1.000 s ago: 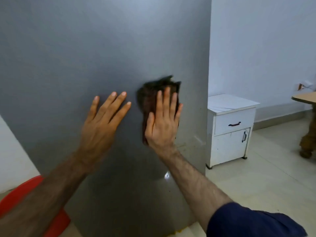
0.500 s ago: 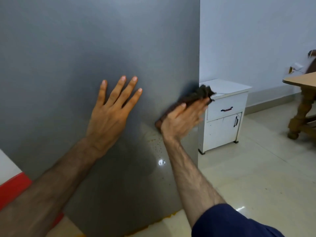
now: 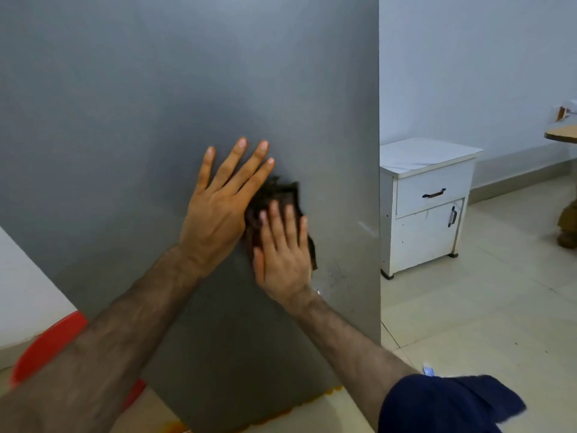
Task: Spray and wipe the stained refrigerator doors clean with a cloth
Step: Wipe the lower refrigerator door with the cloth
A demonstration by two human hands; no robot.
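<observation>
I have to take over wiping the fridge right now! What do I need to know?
Left hand: flat on the grey fridge door, fingers straight, holding nothing.
Right hand: flat, pressing the dark brown cloth against the door, right beside the left hand.
No spray bottle is in view.
Done: the door above the hands looks clean.
Left: small dark specks just right of the cloth near the door's edge, and orange stain along the bottom edge. Wipe the specks first, then work down.
</observation>
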